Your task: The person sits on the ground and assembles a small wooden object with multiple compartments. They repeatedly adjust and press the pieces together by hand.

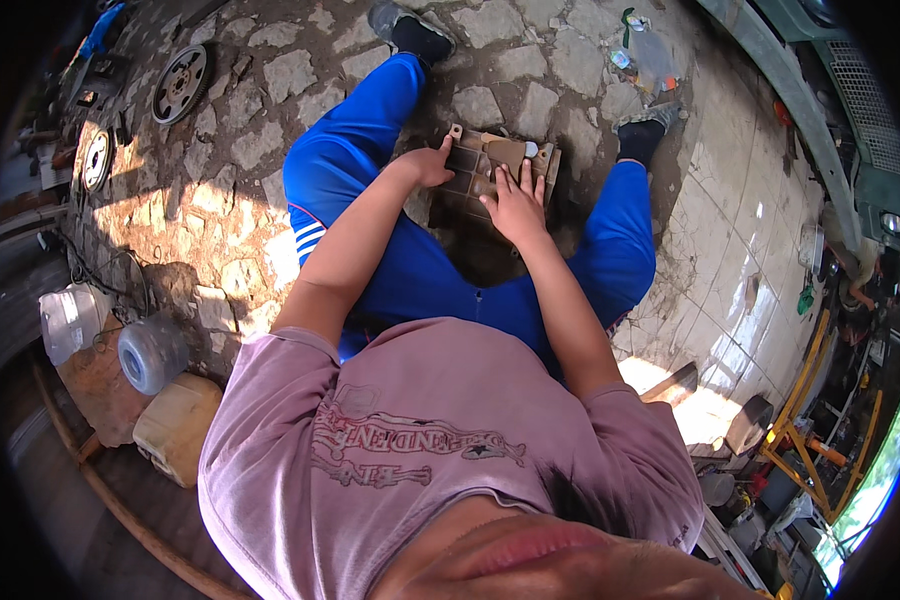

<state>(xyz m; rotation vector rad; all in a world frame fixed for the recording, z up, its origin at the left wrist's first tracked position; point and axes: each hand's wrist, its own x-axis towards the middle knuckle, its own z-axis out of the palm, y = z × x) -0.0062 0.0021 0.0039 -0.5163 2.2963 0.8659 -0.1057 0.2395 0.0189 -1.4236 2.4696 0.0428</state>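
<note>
Basically, both hands are on one part: a ribbed metal casting [460, 182], sitting between the spread legs [348, 140]. Left hand [430, 165] is at its far-left corner, index finger stretched along the edge toward the corner lug, other fingers partly curled by the side wall. Looks like a light steadying touch, but whether it really grips can't be told. Right hand [518, 212] is spread out, palm down, fingers fanned over the near-right half, fingertips by the near edge of a flat brown piece [507, 153]; likely keeps that piece from sliding, though pressure doesn't show. Nothing seems wrapped inside the right hand.

Casting lies mostly between the hands, running under the right fingers and out just beyond them. Brown piece is just ahead of the right fingertips; a small white disc [531, 149] is beside it, on the right. Legs sit wide either side, probably to leave both arms room and keep the part within easy reach. What carries the casting underneath is too dark to tell. Stones [290, 75] lie beyond the left hand, tiles [710, 230] well right of the right hand.
</note>
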